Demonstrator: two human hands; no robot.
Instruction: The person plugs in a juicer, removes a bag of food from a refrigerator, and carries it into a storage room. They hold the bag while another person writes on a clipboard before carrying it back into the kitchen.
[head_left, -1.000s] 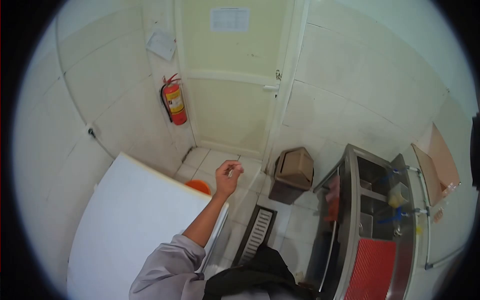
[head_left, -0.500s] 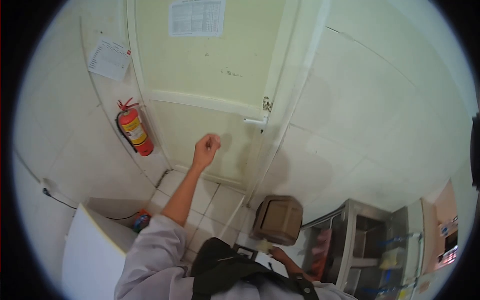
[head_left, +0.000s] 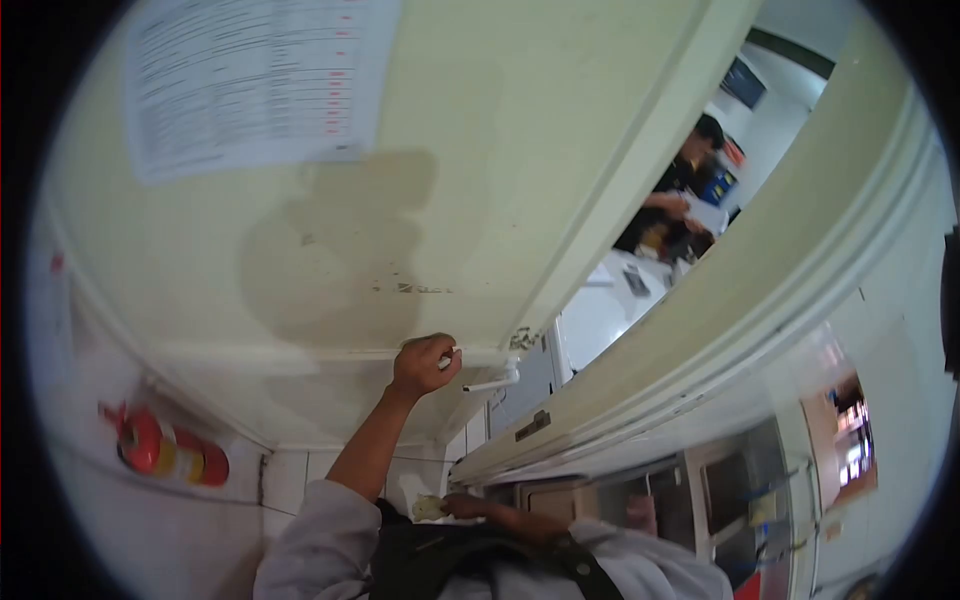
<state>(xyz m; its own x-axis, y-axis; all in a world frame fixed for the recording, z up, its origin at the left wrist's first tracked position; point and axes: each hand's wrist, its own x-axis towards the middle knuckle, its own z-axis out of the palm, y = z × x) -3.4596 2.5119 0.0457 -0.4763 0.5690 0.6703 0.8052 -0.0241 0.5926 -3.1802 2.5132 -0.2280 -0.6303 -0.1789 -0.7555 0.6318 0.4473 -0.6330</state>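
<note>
My left hand [head_left: 425,366] is closed in a fist in front of the pale door [head_left: 480,200], just left of the white lever handle [head_left: 492,381]. A bit of something white shows at its fingers, too small to name. Low in the view, near my apron [head_left: 440,560], my right hand [head_left: 467,506] is closed on a crumpled pale yellow cloth [head_left: 430,508]. The door stands ajar, with a gap between its handle side and the frame [head_left: 640,370]. A printed sheet [head_left: 255,80] hangs on the door.
Through the gap, a person [head_left: 690,180] is near a white table [head_left: 610,310] with papers and small items. A red fire extinguisher [head_left: 170,447] hangs on the left wall. A metal sink unit [head_left: 700,500] stands at the lower right.
The door was shut and now stands ajar, showing the room beyond. I have moved closer to it. My left hand is now beside the handle; my right hand still has the cloth.
</note>
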